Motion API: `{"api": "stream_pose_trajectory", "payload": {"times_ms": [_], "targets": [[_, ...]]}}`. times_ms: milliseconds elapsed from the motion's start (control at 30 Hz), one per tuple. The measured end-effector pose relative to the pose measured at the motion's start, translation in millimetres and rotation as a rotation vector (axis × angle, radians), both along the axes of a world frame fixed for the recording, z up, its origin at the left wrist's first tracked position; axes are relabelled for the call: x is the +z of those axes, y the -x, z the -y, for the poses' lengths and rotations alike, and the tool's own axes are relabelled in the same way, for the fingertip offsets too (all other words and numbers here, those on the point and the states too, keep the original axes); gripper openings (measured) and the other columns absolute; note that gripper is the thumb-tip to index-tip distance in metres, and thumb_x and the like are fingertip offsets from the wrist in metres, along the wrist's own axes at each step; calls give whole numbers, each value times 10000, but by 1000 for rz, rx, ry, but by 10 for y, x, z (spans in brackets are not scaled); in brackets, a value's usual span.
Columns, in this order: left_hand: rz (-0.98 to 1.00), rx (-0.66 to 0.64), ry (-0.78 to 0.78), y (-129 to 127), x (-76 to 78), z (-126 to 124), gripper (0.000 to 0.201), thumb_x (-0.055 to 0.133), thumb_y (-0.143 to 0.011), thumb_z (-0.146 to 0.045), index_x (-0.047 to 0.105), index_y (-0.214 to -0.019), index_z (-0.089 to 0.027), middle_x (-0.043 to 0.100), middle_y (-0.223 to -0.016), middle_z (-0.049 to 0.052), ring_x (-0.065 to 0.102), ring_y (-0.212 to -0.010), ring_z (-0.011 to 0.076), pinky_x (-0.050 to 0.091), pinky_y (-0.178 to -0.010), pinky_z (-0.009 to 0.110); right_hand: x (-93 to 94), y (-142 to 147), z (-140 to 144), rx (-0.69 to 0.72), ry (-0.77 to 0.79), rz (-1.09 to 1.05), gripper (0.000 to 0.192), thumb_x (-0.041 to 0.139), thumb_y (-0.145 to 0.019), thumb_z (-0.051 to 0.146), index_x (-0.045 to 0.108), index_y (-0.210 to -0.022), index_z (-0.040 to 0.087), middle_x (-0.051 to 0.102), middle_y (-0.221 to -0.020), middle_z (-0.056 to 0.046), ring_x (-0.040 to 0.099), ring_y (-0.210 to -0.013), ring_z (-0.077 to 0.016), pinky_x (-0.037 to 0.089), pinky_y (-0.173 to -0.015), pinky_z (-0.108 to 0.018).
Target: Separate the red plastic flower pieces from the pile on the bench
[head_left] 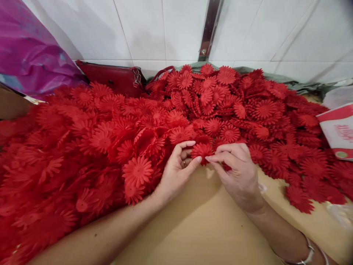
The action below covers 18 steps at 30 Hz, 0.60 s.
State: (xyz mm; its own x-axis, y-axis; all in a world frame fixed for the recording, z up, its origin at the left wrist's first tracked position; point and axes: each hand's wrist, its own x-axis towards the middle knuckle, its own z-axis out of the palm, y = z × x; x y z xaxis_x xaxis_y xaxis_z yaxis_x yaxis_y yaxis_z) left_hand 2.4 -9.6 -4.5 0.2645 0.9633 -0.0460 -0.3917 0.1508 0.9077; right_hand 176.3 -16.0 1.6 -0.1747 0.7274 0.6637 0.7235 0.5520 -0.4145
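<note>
A big heap of red fabric daisy-shaped flowers (110, 136) covers the tan table (204, 228) from left to right. My left hand (176, 171) and my right hand (237, 173) meet at the heap's near edge. Both pinch one small red flower (202, 151) between thumb and fingers. A ring sits on a finger of the left hand, and bangles circle the right wrist.
A dark red handbag (116, 78) lies behind the heap against the white tiled wall (165, 29). A purple plastic bag (30, 51) bulges at the far left. A white and red carton (340, 130) sits at the right edge. Green cloth (298, 84) shows behind the flowers.
</note>
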Motion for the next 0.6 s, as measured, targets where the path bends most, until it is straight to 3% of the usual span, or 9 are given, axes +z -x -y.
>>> {"api": "stream_pose_trajectory", "payload": {"times_ms": [100,367,500,600], "targets": [[-30,25,-4,10,10,1,422,749,-864,-269,527,-1219,-215,711,-1092,43,678,-927,128,523,-871,260,-8,25,6,100,80,-94,123,661,-925,134,671,-893,253,726,-945,-27,663,-952,-207,526,-846,-393],[-82,104,14,17,75,15,358,709,-904,-391,605,-1181,-189,701,-964,34,651,-921,157,496,-882,277,-56,24,41,70,155,-163,127,614,-948,155,655,-932,274,756,-1007,-24,719,-965,-200,556,-872,-386],[-61,102,25,8,60,5,358,702,-910,-397,594,-1180,-189,702,-1003,38,650,-931,151,491,-894,277,-69,-10,29,31,214,-232,74,622,-946,193,631,-928,265,733,-1058,-34,710,-992,-196,563,-860,-359],[-16,121,48,2,19,-15,355,687,-918,-408,582,-1178,-189,707,-990,33,658,-937,148,488,-913,282,-42,-41,25,122,250,-171,69,625,-944,194,623,-942,263,730,-1056,-36,704,-1029,-200,559,-894,-363]]}}
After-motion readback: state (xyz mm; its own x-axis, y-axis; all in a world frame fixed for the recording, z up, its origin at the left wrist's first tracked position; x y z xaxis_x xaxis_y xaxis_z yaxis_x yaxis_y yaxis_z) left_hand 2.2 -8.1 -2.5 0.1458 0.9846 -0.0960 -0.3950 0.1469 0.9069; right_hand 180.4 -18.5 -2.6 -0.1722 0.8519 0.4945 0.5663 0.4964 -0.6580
